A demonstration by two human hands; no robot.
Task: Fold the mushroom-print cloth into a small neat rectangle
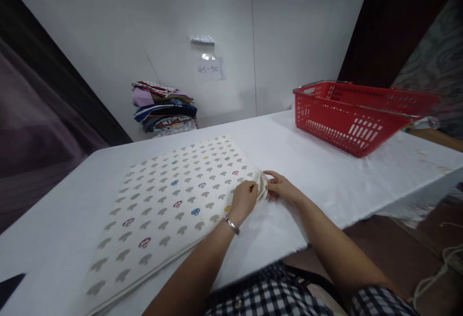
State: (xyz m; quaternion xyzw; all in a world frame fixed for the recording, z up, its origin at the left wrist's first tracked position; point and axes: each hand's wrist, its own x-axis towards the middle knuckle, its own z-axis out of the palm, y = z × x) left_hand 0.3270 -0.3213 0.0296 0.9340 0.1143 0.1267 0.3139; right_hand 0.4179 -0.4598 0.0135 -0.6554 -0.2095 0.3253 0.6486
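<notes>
A cream cloth (pixel 188 181) printed with grey, red, blue and yellow mushrooms lies folded in layers on the white-covered table (pixel 285 157). Its near right corner is gathered up between my two hands. My left hand (pixel 245 199), with a silver bracelet at the wrist, has its fingers curled shut on the top of that corner. From the right, my right hand (pixel 282 186) pinches the bunched layers at the edge, thumb and fingers closed around them. Some fingertips of both hands are hidden by the cloth folds.
A red plastic basket (pixel 336 118) with metal handles stands at the back right of the table. Against the wall at the back left is a stack of folded fabrics (pixel 164 108). A paper sign (pixel 209 69) reading 45-50 hangs on the white wall.
</notes>
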